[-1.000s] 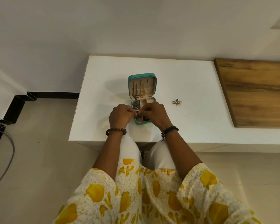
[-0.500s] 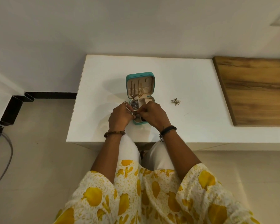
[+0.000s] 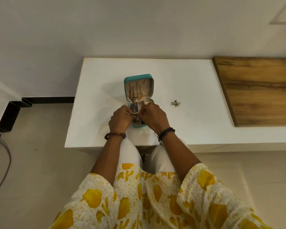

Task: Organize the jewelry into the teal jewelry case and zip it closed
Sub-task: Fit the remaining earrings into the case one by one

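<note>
Teal jewelry case (image 3: 138, 77): open on white surface (image 3: 96, 90).
Left hand (image 3: 120, 119), right hand (image 3: 153, 116): fingers pinching small jewel (image 3: 137, 119) over near tray.
Loose earrings (image 3: 175, 103): right, apart.

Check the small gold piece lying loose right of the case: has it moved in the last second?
No. The gold piece keeps the same gap from the teal case and the wooden board.

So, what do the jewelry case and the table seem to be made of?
The jewelry case looks like teal faux leather outside, smooth and matte, with a beige lining that seems velvety; the fabric cannot be confirmed. The table has a white, smooth, faintly glossy top, probably laminate or painted board, beside a wood-grain panel.
</note>
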A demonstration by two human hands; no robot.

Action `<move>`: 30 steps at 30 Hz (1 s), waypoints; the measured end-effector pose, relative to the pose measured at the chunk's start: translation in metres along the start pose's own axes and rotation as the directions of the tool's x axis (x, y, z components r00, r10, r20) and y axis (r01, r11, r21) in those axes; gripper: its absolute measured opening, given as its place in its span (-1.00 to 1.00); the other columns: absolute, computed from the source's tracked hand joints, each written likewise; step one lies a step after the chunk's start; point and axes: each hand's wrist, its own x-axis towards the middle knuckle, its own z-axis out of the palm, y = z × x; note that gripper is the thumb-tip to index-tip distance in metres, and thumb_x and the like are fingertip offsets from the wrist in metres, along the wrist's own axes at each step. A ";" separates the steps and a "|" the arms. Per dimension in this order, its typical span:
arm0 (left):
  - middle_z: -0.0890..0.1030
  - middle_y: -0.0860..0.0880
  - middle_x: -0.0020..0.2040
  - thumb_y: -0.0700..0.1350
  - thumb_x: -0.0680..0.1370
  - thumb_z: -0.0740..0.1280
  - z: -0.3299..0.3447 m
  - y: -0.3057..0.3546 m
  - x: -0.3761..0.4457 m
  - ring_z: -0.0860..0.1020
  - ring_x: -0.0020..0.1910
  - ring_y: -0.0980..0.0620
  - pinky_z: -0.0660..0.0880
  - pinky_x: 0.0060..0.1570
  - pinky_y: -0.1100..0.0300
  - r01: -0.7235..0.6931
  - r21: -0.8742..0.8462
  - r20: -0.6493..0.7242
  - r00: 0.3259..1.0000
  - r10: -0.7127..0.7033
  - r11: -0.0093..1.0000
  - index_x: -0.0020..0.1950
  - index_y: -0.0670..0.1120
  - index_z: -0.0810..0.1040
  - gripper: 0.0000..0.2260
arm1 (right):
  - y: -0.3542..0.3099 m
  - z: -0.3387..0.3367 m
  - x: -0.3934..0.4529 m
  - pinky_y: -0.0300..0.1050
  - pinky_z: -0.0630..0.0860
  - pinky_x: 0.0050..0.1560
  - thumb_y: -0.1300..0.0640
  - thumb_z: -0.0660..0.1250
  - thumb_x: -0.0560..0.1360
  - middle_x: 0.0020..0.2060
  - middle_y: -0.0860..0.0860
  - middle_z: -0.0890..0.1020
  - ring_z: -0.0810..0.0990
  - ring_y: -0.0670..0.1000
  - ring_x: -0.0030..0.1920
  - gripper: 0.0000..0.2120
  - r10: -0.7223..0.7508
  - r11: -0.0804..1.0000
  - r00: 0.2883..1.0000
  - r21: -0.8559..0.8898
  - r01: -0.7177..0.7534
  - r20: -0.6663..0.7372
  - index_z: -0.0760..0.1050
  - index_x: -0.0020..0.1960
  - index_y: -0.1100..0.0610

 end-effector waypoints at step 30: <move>0.54 -0.21 0.05 -0.21 0.60 0.16 0.113 0.095 0.022 0.48 0.07 -0.16 0.47 -0.13 0.00 -0.559 0.234 -0.059 0.809 0.585 0.796 0.05 -0.26 0.53 -0.81 | 0.115 -0.030 0.020 -0.22 0.35 -0.07 0.13 0.23 0.54 0.06 0.04 0.61 0.55 0.00 0.08 -0.78 0.393 0.877 0.867 0.408 -0.253 -0.308 0.56 0.12 0.13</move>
